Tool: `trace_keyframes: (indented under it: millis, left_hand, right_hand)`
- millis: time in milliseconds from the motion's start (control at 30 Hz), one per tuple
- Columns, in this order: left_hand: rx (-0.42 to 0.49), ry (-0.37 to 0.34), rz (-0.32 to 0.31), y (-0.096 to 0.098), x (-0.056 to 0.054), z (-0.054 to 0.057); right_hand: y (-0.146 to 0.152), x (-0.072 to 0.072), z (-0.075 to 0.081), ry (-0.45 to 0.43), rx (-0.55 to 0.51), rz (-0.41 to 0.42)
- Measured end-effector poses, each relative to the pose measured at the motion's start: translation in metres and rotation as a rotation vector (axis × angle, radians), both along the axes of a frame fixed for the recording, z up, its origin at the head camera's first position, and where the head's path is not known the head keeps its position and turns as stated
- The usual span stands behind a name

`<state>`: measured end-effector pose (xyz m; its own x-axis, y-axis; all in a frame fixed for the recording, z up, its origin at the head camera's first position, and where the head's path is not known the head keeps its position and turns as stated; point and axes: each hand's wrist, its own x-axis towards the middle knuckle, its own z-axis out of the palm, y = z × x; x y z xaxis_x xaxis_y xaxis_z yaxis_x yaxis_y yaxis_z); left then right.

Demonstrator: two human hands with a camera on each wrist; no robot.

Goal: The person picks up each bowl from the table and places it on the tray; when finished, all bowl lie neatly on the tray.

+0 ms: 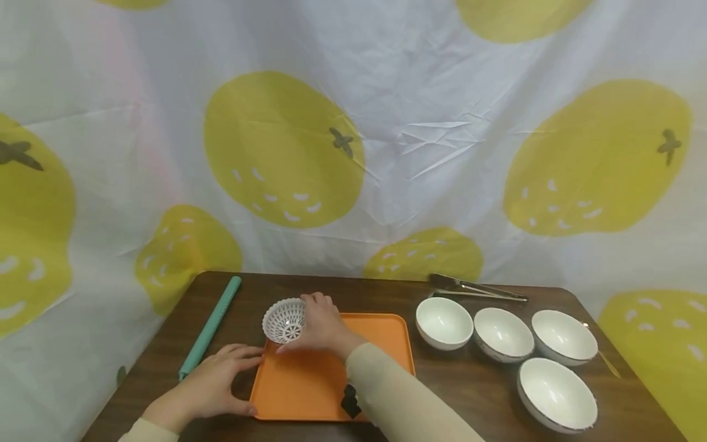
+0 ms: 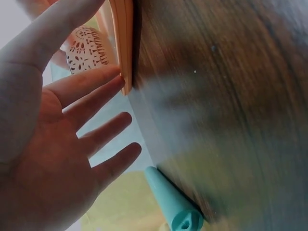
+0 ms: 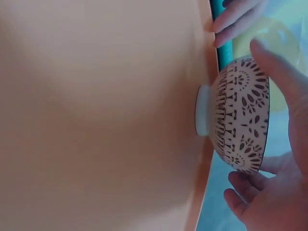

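Observation:
My right hand [image 1: 326, 325] grips a white patterned bowl [image 1: 283, 320] by its rim, over the far left corner of an orange tray [image 1: 309, 383]. In the right wrist view, thumb and fingers clasp opposite sides of this bowl [image 3: 240, 115]. Dark petal-like marks cover its outside, and its pale foot is right at the tray's surface near the edge. My left hand [image 1: 212, 383] has its fingers spread, with fingertips and thumb against the tray's left side. The left wrist view shows those fingers [image 2: 103, 98] nearly straight, the index and middle tips at the tray's rim [image 2: 124, 43].
Several white bowls [image 1: 444, 322] stand right of the tray. Behind them lie metal tongs [image 1: 477, 290], and a gold-coloured utensil [image 1: 610, 364] lies at the table's right edge. A teal cylinder [image 1: 210, 328] lies to the left. A lemon-print cloth [image 1: 420, 153] hangs behind the table.

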<state>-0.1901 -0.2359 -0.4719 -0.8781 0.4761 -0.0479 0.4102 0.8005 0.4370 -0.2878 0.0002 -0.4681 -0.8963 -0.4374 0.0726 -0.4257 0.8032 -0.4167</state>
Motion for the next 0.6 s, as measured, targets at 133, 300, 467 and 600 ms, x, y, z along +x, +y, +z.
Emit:
trace_keyframes:
  millis: [133, 300, 467, 600]
  left_hand:
    - [-0.006, 0.011, -0.008, 0.0, -0.001, 0.002]
    - [-0.018, 0.036, -0.024, -0.001, -0.004, 0.003]
    - [-0.029, 0.032, -0.02, -0.008, -0.003, 0.003]
    - [-0.033, 0.02, -0.009, -0.009, -0.003, 0.001]
  right_hand:
    - [0.014, 0.01, 0.004, -0.026, -0.098, -0.003]
    - [0.041, 0.029, 0.012, -0.01, -0.196, -0.032]
    - [0.072, 0.046, 0.013, -0.018, -0.225, -0.035]
    - [0.101, 0.061, 0.011, 0.024, -0.203, -0.056]
